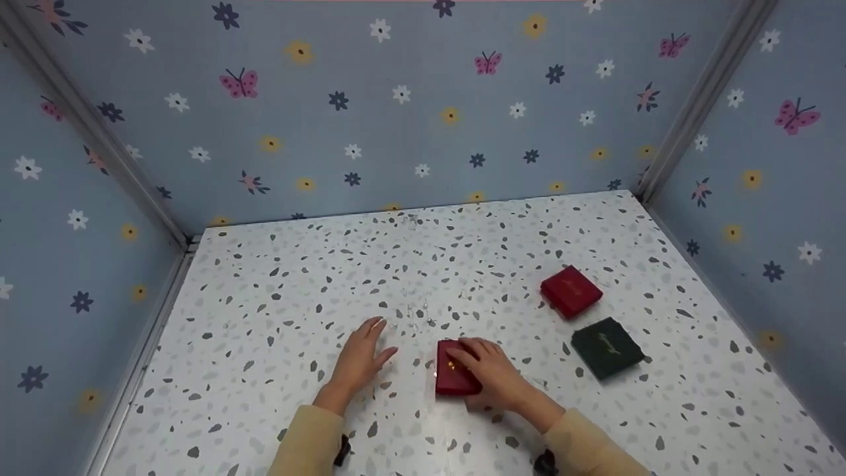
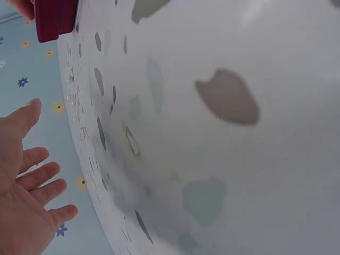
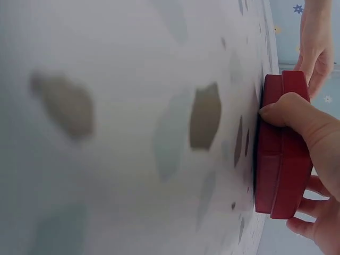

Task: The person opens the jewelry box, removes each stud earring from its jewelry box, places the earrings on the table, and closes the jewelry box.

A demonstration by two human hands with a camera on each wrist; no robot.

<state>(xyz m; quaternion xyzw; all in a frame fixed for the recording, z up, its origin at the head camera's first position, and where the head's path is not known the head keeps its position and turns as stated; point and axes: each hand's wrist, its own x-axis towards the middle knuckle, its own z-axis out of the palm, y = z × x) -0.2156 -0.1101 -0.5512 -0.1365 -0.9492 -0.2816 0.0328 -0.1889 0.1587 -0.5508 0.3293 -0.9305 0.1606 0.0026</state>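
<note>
A small red box (image 1: 447, 383) with a gold spot on it rests on the speckled table in front of the person. The right hand (image 1: 494, 373) grips it from the right. In the right wrist view, the thumb (image 3: 292, 112) presses one side of the box while other fingers reach round its far side. To the left of the box is the left hand (image 1: 358, 360), holding nothing, its fingers spread and relaxed. The left wrist view shows that palm (image 2: 18, 212) turned up beside the tabletop, with a corner of the red box (image 2: 48, 24) above it.
Several tiny silvery pieces (image 1: 411, 316) lie scattered beyond the hands. A second red box (image 1: 572, 292) and a dark green box (image 1: 608, 348) with gold script stand to the right. Flower-patterned walls (image 1: 423, 99) enclose the table's back and sides.
</note>
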